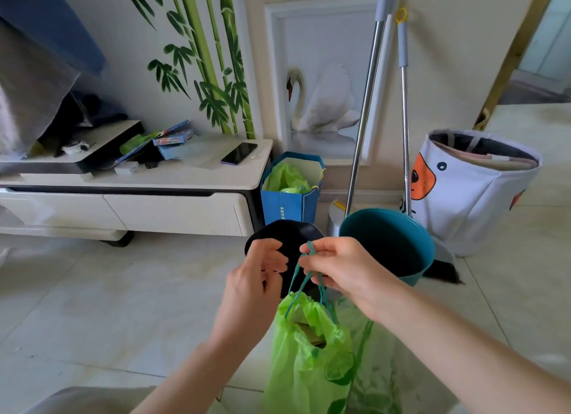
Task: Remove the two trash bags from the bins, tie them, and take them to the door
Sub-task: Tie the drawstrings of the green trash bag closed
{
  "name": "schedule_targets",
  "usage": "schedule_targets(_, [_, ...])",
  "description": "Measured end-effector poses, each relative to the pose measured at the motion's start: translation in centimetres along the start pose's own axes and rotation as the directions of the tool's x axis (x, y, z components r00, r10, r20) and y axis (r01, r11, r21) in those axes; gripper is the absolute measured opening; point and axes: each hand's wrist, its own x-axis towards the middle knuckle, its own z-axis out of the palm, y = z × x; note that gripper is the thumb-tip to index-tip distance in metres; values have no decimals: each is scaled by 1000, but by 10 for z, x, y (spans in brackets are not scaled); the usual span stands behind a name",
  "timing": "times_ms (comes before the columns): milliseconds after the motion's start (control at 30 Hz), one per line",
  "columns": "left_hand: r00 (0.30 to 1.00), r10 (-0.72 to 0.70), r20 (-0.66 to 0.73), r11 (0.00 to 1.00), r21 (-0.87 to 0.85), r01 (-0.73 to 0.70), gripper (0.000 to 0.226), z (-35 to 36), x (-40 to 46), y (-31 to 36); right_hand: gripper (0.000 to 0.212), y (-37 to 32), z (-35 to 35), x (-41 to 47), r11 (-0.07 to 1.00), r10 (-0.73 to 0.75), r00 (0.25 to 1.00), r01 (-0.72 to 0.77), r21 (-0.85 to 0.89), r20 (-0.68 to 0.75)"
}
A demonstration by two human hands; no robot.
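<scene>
A green trash bag hangs in front of me by its teal drawstrings. My right hand pinches the drawstring loops at the top and carries the bag. My left hand is just left of the strings with its fingers curled; whether it touches a string is unclear. Behind the hands stand a black bin and a teal bin, which looks empty and dark inside. A second green bag seems to lie on the floor behind the hanging one.
A blue paper bag with green plastic in it stands by a white low cabinet on the left. Broom and mop poles lean on the wall. A white fabric basket sits right of the teal bin. The tiled floor stretches left.
</scene>
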Motion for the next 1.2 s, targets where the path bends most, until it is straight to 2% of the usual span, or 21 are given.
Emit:
schedule_targets(33, [999,-52,-5,999,10,52,43,3,0,-10,13,0,-3,0,998,-8,1000,8,-64,3])
schedule_targets(100, [982,-150,114,988,60,144,48,12,-3,-28,9,-2,-8,-2,976,-50,999,50,-212,6])
schedule_targets(133, [954,-189,233,981,78,176,53,18,-6,-36,9,-4,-9,-3,962,-81,997,79,-261,3])
schedule_targets(200, [837,-254,484,958,8,286,69,31,-16,-43,11,-8,-11,-5,936,-151,989,146,-320,11])
schedule_targets(233, [787,-272,554,934,-46,355,76,38,-22,-44,13,-10,-10,-7,921,-185,982,181,-346,21])
schedule_targets(267, [774,-281,567,917,-80,391,82,46,-26,-45,15,-11,-9,-8,907,-215,976,214,-364,38])
schedule_targets(367, [825,-315,470,924,-48,381,98,77,-33,-53,25,-13,-2,-13,913,-245,961,273,-302,129])
schedule_targets(400, [857,-311,411,931,-50,362,93,85,-33,-52,28,-13,0,-15,924,-241,959,275,-268,150])
schedule_targets(467, [899,-311,308,935,-71,348,65,98,-32,-52,32,-12,5,-16,952,-214,961,245,-184,175])
schedule_targets(533, [913,-336,230,930,-73,361,38,106,-30,-56,34,-13,6,-17,980,-175,968,189,-65,180])
schedule_targets(600, [921,-347,177,925,-98,367,22,109,-29,-65,35,-15,1,-14,987,-153,970,142,71,189])
schedule_targets(667, [933,-337,129,933,-87,349,16,107,-30,-78,34,-19,-9,-12,978,-146,969,111,178,198])
schedule_targets(733, [951,-296,93,953,-38,301,27,103,-32,-89,31,-23,-19,-6,965,-141,975,96,245,170])
schedule_targets(833, [972,-200,122,977,101,188,29,94,-31,-102,27,-23,-26,-1,948,-130,983,84,306,132])
schedule_targets(933, [969,-153,195,973,202,113,23,87,-23,-114,28,-18,-25,0,955,-139,980,95,280,141])
schedule_targets(1100, [947,-239,214,960,197,198,12,79,-28,-124,29,-13,-19,-1,967,-152,976,115,226,153])
schedule_targets(1133, [932,-272,241,954,197,227,8,78,-33,-125,29,-12,-17,-1,973,-150,976,118,201,157])
schedule_targets(1200, [885,-350,306,932,204,298,16,79,-40,-124,29,-9,-12,-2,980,-151,973,125,152,173])
